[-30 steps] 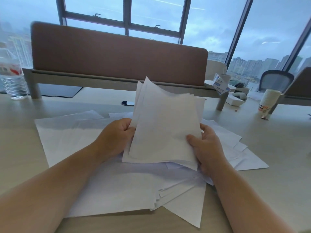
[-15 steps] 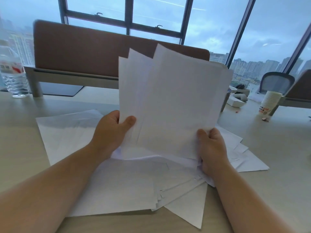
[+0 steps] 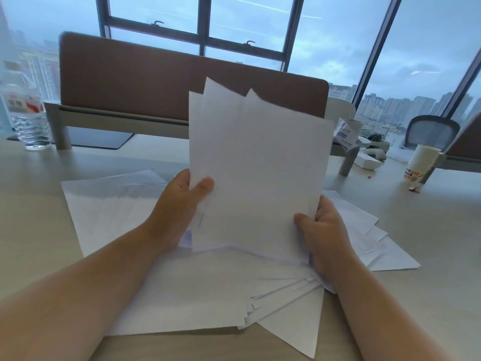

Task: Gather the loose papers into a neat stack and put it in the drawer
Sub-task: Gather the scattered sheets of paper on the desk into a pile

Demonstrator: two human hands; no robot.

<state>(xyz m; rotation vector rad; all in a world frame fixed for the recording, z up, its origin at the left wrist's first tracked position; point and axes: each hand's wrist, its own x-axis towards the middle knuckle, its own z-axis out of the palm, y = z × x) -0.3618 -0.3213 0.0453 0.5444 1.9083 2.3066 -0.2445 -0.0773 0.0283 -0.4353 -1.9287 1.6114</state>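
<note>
An upright bundle of white sheets [image 3: 257, 173] stands on its lower edge over the desk, its top corners fanned unevenly. My left hand [image 3: 179, 204] grips the bundle's left edge, thumb on the front. My right hand [image 3: 325, 235] grips the lower right edge, thumb on the front. Beneath and around them lie several loose white papers [image 3: 182, 290] spread flat on the desk, some fanned at the lower right. No drawer is in view.
A brown desk divider [image 3: 145, 79] stands behind the papers. A water bottle [image 3: 27, 118] is at far left, next to a dark mat [image 3: 101, 140]. A paper cup stack [image 3: 420, 165], boxes [image 3: 347, 134] and an office chair [image 3: 429, 131] are at right.
The bundle went from leaning flat to upright, then dropped slightly. My left thumb now pinches the left edge higher up, and the sheets' tops are less spread.
</note>
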